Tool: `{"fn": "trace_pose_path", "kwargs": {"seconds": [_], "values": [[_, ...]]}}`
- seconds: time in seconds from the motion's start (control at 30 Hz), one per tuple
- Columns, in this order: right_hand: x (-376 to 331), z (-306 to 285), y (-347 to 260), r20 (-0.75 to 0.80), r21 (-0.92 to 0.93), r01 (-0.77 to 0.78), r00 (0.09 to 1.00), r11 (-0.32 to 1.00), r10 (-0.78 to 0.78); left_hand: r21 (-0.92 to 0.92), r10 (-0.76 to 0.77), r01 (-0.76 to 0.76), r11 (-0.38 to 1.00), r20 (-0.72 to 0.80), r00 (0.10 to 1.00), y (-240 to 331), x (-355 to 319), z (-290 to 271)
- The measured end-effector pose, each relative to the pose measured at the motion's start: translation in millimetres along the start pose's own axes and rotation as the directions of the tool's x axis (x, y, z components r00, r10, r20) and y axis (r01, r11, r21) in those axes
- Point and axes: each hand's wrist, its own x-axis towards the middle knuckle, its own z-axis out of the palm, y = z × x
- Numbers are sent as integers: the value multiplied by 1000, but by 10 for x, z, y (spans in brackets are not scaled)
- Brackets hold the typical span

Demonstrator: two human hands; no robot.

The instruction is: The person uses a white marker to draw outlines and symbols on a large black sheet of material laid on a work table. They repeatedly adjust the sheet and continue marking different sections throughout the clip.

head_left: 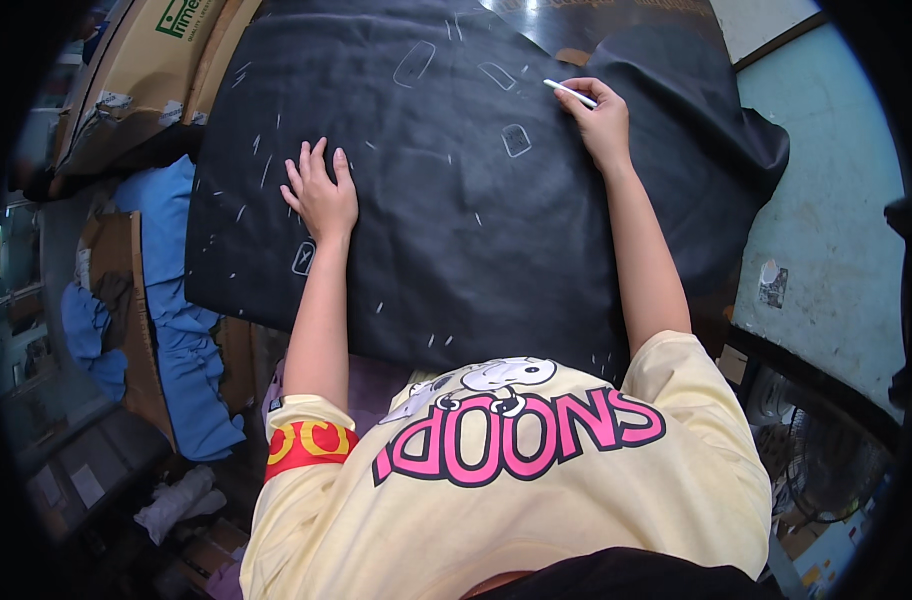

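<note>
A large sheet of black leather-like material (456, 270) spreads over the work surface in front of me. Pale strokes and several drawn outlines mark it, among them a rounded outline (516, 141) near my right hand and a small crossed box (303, 258) beside my left forearm. My left hand (322, 192) lies flat on the sheet, fingers spread, holding nothing. Farther off to the right, my right hand (602, 118) grips a slim white marking pen (572, 95) between thumb and fingers. Its tip points left, close to the sheet; whether it touches I cannot tell.
Cardboard boxes (136, 90) stand at the far left. Below them, blue material (181, 330) hangs over a brown board (136, 270). A pale blue surface (826, 190) lies to the right, with a fan (826, 460) beneath. The sheet bunches into folds (716, 120) at its right side.
</note>
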Motion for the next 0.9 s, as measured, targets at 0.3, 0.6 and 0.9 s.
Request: {"fn": "trace_pose_path", "kwargs": {"seconds": [0.3,0.6,0.9], "values": [[-244,53,-198,234,305,-216,961,928,147,7,23,-23,1000,-4,1000,32,16,37],[66,-958,328,-297,114,37,955,993,-1,14,1,-1,1000,8,1000,44,-3,-21],[-115,-1264,-92,-217,-466,-148,975,872,50,45,4,-4,999,7,1000,-15,8,-31]]}}
